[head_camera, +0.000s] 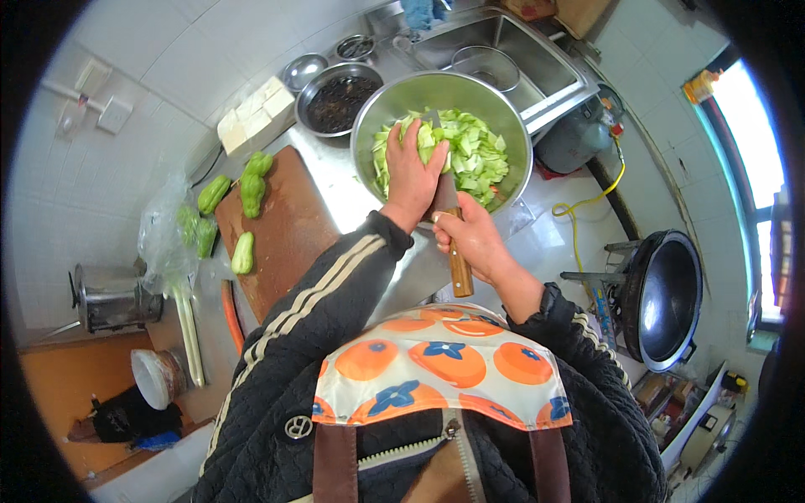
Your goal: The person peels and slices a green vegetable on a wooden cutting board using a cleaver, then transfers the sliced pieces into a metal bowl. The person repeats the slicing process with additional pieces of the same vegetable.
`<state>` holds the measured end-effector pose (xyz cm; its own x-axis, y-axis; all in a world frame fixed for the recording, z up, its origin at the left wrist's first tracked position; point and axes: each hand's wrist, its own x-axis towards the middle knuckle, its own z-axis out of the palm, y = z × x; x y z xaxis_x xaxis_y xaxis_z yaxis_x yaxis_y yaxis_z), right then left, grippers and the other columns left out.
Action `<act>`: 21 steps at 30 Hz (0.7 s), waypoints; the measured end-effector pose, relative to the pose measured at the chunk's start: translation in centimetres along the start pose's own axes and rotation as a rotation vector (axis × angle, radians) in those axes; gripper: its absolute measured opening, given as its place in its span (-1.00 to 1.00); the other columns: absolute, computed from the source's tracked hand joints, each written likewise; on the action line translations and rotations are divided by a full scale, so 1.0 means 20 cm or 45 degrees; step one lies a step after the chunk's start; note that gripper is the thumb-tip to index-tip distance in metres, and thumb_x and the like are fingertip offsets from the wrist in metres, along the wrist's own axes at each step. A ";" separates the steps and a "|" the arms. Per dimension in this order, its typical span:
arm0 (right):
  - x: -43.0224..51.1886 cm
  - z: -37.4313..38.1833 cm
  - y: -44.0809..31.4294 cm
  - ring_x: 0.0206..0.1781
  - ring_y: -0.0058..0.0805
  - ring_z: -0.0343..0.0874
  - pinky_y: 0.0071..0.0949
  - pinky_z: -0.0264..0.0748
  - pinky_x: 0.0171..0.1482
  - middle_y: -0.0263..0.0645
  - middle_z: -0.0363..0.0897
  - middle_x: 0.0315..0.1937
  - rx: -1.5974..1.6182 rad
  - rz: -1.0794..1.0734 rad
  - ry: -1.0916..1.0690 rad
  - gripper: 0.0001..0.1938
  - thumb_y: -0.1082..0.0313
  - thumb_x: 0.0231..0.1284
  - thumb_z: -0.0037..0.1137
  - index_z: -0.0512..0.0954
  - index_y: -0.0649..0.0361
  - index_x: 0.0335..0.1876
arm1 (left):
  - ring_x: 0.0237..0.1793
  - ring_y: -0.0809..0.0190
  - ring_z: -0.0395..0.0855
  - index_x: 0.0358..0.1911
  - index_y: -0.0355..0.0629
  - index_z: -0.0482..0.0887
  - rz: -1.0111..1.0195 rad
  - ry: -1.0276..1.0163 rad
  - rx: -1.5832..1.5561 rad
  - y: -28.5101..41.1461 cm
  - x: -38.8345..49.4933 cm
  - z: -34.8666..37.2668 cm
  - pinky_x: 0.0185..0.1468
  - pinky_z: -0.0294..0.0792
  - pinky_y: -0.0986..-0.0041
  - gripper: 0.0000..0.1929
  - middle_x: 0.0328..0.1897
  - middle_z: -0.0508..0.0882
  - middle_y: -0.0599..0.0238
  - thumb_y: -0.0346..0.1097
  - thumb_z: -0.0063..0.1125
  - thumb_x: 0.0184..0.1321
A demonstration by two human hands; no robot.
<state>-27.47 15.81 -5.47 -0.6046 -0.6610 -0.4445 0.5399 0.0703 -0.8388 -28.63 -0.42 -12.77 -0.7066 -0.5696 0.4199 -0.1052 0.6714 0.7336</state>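
A large steel bowl [443,82] holds cut pale green vegetable pieces [479,151]. My right hand [468,232] grips the wooden handle of a knife [461,264], whose broad blade reaches up over the bowl. Spread over the bowl's near left part, my left hand [415,166] rests against green pieces and the flat of the blade; how firmly it holds them cannot be told. Left of the bowl lies a brown cutting board [289,214] with whole chayotes [253,195] and a paler, peeled-looking one [243,253] on it.
White tofu blocks [258,113] and a metal bowl of dark soaked food [343,97] stand behind the board. A steel sink [541,56] is at the back right. Further right are a gas cylinder [569,138] with a yellow hose and a black wok [666,302]. Leeks [188,333] lie at left.
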 end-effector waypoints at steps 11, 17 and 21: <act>-0.19 -0.62 -0.06 -0.50 -0.63 0.37 -0.53 0.37 -0.45 -0.32 0.46 -0.39 0.207 -0.009 0.172 -0.85 0.49 0.39 0.09 0.40 0.24 -0.04 | 0.27 -0.41 0.46 0.26 -0.51 0.46 -0.216 -0.440 0.306 -0.30 0.14 0.04 0.35 0.34 -0.03 -0.42 0.30 0.49 -0.46 -0.08 0.13 0.43; -0.15 -0.70 0.00 -0.50 -0.63 0.39 -0.54 0.38 -0.45 -0.32 0.46 -0.41 0.256 0.016 0.111 -0.87 0.48 0.38 0.10 0.41 0.25 -0.07 | 0.55 -0.46 0.14 0.52 -0.15 0.32 0.232 -0.978 0.605 -0.25 0.00 0.07 0.57 0.14 -0.03 -0.30 0.63 0.14 -0.29 -0.01 0.21 0.40; -0.12 -0.70 0.01 -0.50 -0.63 0.40 -0.54 0.38 -0.44 -0.33 0.47 -0.40 0.244 0.066 0.079 -0.86 0.48 0.38 0.11 0.42 0.24 -0.06 | 0.49 -0.35 0.29 0.44 -0.19 0.42 0.243 -1.023 0.675 -0.20 0.02 0.05 0.55 0.19 0.03 -0.41 0.58 0.30 -0.16 -0.07 0.17 0.43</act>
<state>-34.04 27.85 -8.93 -0.6047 -0.6125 -0.5091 0.6692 -0.0441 -0.7418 -29.14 -2.81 -16.12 -0.9896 -0.0688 -0.1260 -0.1013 0.9565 0.2737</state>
